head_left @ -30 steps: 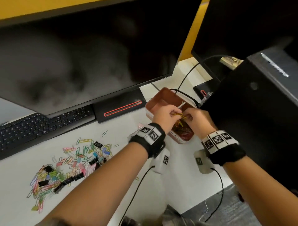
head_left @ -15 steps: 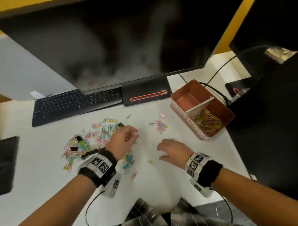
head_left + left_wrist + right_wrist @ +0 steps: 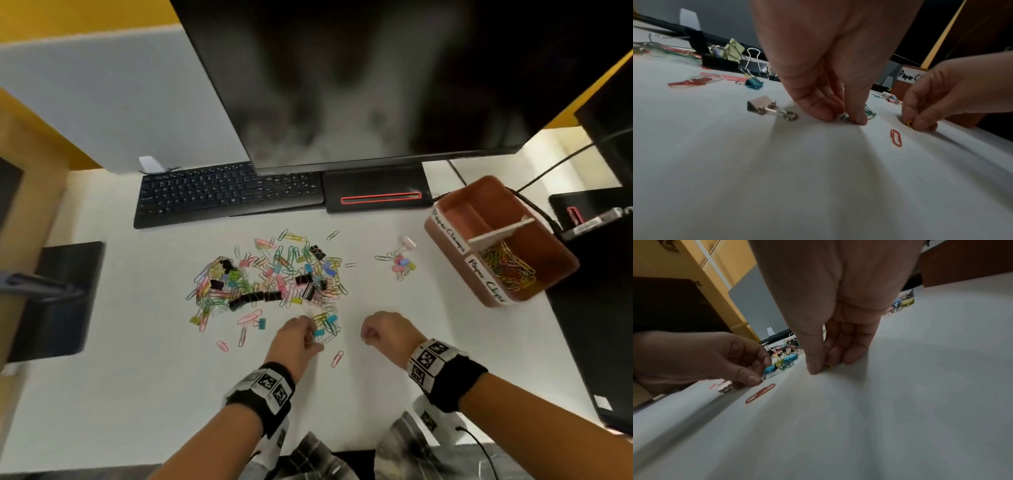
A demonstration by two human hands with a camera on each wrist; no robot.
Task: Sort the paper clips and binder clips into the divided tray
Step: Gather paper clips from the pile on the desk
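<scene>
A mixed pile of coloured paper clips and binder clips (image 3: 270,277) lies on the white desk. At its near edge my left hand (image 3: 313,339) (image 3: 844,119) (image 3: 759,380) pinches a small silver clip against the desk, next to a light-blue binder clip (image 3: 769,369). To its right my right hand (image 3: 364,339) (image 3: 827,367) (image 3: 918,126) pinches a yellow paper clip (image 3: 910,123) on the desk. The brown divided tray (image 3: 486,181) stands at the right. Its near compartment holds paper clips (image 3: 507,267) and its far one looks bare.
A red paper clip (image 3: 337,358) (image 3: 896,138) lies between my hands. A small group of binder clips (image 3: 400,263) sits left of the tray. A keyboard (image 3: 226,192) and a monitor (image 3: 376,85) stand behind the pile, and a dark computer case (image 3: 603,308) is right of the tray.
Both hands left the tray and came back to the desk. The left went to the pile's near edge; the right, open half a second ago, now pinches a yellow clip.
</scene>
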